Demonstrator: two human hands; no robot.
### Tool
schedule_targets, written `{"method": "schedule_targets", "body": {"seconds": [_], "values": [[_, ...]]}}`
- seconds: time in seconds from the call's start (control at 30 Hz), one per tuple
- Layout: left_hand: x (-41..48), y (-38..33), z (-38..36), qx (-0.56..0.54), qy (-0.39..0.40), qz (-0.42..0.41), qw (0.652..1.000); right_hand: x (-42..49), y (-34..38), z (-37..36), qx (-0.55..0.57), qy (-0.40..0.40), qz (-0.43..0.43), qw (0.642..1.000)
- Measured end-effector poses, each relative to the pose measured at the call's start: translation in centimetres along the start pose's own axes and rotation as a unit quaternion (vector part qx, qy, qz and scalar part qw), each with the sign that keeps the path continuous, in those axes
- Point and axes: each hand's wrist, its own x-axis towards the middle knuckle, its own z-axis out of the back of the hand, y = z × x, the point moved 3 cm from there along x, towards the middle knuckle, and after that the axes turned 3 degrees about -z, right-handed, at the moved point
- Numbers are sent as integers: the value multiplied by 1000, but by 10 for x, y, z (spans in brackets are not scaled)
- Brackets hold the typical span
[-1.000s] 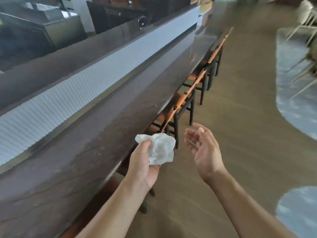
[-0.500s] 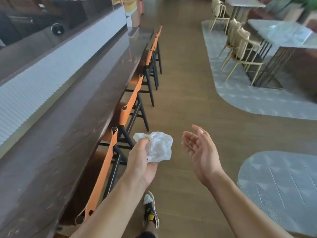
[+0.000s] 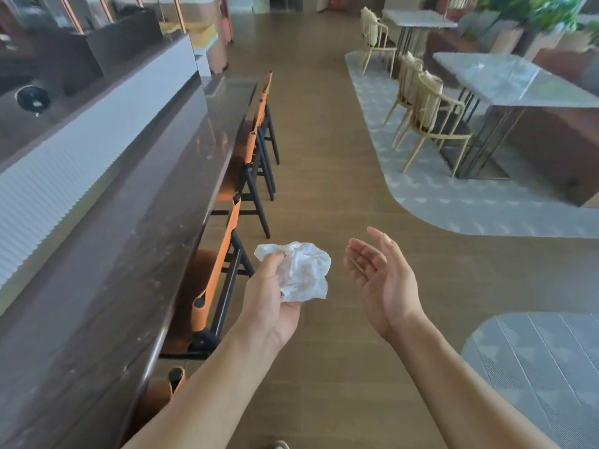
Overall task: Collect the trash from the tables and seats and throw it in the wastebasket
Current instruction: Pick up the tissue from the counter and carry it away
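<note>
Left hand (image 3: 272, 306) grips a crumpled napkin (image 3: 303, 273) over the floor (image 3: 317, 163), beside the bar surface (image 3: 129, 228). Right hand (image 3: 382, 283) is spread, palm up, empty. Hold firmly while walking; no wastebasket in view, so scan ahead.

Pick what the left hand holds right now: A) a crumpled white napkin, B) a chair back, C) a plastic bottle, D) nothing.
A: the left hand grips a crumpled white napkin over the floor, while the right hand is open.
</note>
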Motion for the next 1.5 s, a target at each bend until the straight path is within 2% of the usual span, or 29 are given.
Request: {"method": "schedule_targets", "body": {"seconds": [0.33,0.8,1.23,1.5], "values": [[156,-9,-94,-16,5,15,1000,165,57,4,52,-19,17,998],[381,-19,-300,-48,3,-12,999,432,213,27,25,53,27,998],[580,-40,-385,-73,44,3,996,638,266,13,10,53,34,998],[752,-98,-425,-80,76,12,994,811,300,-54,0,50,46,998]]}}
